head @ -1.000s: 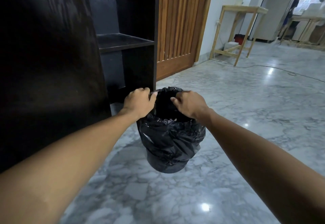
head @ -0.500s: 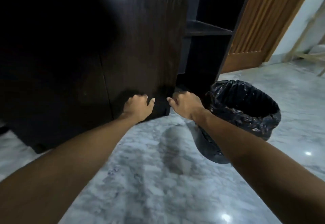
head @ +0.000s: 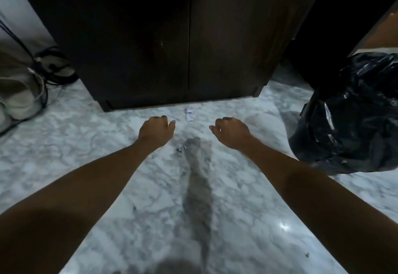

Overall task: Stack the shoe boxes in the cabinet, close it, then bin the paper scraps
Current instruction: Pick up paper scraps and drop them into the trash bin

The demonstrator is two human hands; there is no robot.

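Grey-veined marble floor (head: pixel 107 166) carries the dark cabinet (head: pixel 172 47), a paper scrap (head: pixel 189 114) just before it, and the black-bagged bin (head: pixel 349 118) at right.

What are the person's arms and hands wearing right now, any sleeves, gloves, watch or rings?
Nothing that shows: the left hand and right hand are bare, without gloves. Both forearms are uncovered to the frame edge, with no sleeves, watch or wristband. The backs of the hands face the camera, so rings cannot be ruled out.

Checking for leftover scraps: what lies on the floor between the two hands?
Head view: bare marble floor between left hand and right hand; a paper scrap sits just beyond.
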